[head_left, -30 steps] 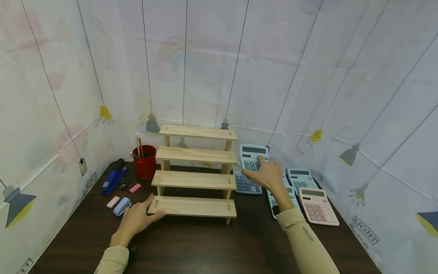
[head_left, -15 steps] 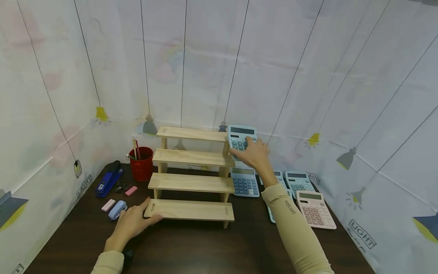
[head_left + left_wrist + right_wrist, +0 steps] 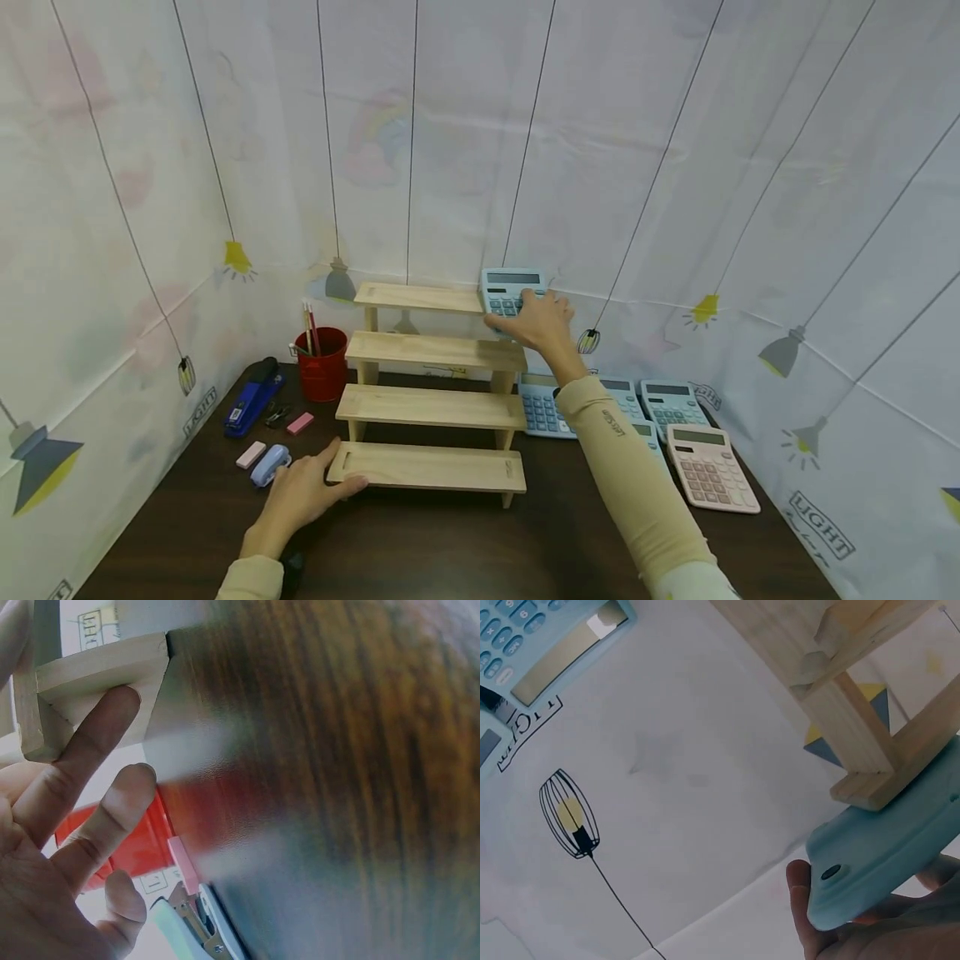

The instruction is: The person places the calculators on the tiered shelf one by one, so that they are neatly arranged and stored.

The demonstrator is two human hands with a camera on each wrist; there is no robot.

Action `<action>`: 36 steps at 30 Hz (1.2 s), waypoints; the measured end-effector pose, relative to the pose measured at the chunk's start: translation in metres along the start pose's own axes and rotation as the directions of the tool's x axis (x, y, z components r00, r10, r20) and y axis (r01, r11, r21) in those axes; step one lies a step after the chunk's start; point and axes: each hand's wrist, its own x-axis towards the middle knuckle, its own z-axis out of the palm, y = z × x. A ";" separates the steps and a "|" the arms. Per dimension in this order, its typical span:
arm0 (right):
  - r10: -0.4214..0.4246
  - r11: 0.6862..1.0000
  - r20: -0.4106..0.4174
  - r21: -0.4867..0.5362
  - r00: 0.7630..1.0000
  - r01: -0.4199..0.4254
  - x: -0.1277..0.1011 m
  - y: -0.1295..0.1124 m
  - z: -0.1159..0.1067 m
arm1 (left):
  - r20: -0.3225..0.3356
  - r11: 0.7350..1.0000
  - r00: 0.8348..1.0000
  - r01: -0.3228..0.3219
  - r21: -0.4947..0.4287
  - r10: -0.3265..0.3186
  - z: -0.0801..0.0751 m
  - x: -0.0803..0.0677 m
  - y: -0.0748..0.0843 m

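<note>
A four-tier wooden stand (image 3: pixel 435 406) stands mid-table. My left hand (image 3: pixel 300 493) holds the left end of its lowest shelf, thumb at the front edge and index finger toward the back corner. Other fingers (image 3: pixel 109 817) of that hand extend loosely beside the wood in the left wrist view. My right hand (image 3: pixel 538 322) grips a light blue calculator (image 3: pixel 512 281) by its lower right part, at the right end of the top shelf. In the right wrist view the calculator's edge (image 3: pixel 877 862) lies right against the stand's wood, with fingers curled around its far side.
More blue calculators (image 3: pixel 671 402) and a pink calculator (image 3: pixel 712 467) lie on the right. At left are a red bucket (image 3: pixel 324 371) with pencils, a blue stapler (image 3: pixel 253 400), a small light blue stapler (image 3: pixel 271 465), and two erasers (image 3: pixel 300 423). Printed fabric walls surround the table.
My right hand has lifted the calculator from the group on the right and carried it up and left to the top shelf's right end. My left hand stays on the lowest shelf.
</note>
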 end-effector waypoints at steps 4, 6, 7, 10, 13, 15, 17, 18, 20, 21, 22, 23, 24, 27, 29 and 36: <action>-0.029 1.000 0.003 -0.005 1.000 0.029 0.003 -0.005 0.004 | -0.004 1.000 1.000 0.007 -0.003 -0.007 0.001 -0.001 0.000; -0.054 0.999 -0.002 -0.004 0.999 0.054 0.005 -0.007 0.006 | -0.006 1.000 1.000 0.006 -0.004 -0.006 0.001 -0.001 0.000; -0.067 0.998 -0.003 0.004 0.998 0.067 0.006 -0.008 0.007 | -0.005 1.000 1.000 0.006 -0.004 -0.006 0.000 -0.001 0.000; -0.108 0.993 0.009 0.039 0.994 0.108 0.006 -0.011 0.011 | 0.004 1.000 1.000 0.013 -0.004 -0.013 0.000 -0.002 -0.001; -0.141 0.988 0.031 0.076 0.990 0.138 0.006 -0.017 0.014 | 0.015 1.000 1.000 0.028 -0.004 -0.028 0.001 -0.004 -0.003; -0.155 0.984 0.037 0.091 0.987 0.151 0.006 -0.021 0.015 | 0.014 0.999 0.999 0.033 -0.007 -0.033 0.002 -0.004 -0.004; -0.157 0.983 0.040 0.100 0.987 0.153 0.006 -0.026 0.016 | 0.007 1.000 1.000 0.028 -0.012 -0.028 0.002 -0.003 -0.004; -0.158 0.983 0.040 0.103 0.987 0.153 0.007 -0.028 0.016 | 0.002 1.000 1.000 0.023 -0.012 -0.023 0.002 -0.002 -0.004; -0.154 0.983 0.042 0.108 0.987 0.149 0.008 -0.033 0.018 | -0.002 1.000 1.000 0.015 -0.015 -0.015 0.003 -0.001 -0.003; -0.152 0.983 0.047 0.109 0.987 0.146 0.009 -0.035 0.019 | -0.002 1.000 1.000 0.012 -0.016 -0.012 0.003 0.000 -0.002; -0.149 0.983 0.047 0.113 0.988 0.143 0.010 -0.038 0.020 | -0.003 1.000 1.000 0.010 -0.015 -0.010 0.003 0.001 -0.002; -0.149 0.983 0.045 0.112 0.988 0.143 0.011 -0.040 0.022 | -0.003 1.000 1.000 0.010 -0.016 -0.010 0.003 0.001 -0.002; -0.153 0.983 0.042 0.112 0.987 0.147 0.012 -0.043 0.024 | -0.003 1.000 1.000 0.010 -0.015 -0.010 0.003 0.001 -0.002; -0.158 0.981 0.031 0.116 0.987 0.153 0.013 -0.051 0.029 | -0.001 1.000 1.000 0.008 -0.016 -0.008 0.002 0.001 0.001; -0.159 0.982 0.027 0.110 0.987 0.155 0.013 -0.057 0.031 | -0.002 1.000 1.000 0.003 -0.019 -0.003 0.002 0.001 0.003; -0.186 0.979 0.055 0.099 0.981 0.180 0.014 -0.088 0.040 | -0.007 1.000 1.000 0.020 -0.012 -0.020 0.004 0.000 -0.001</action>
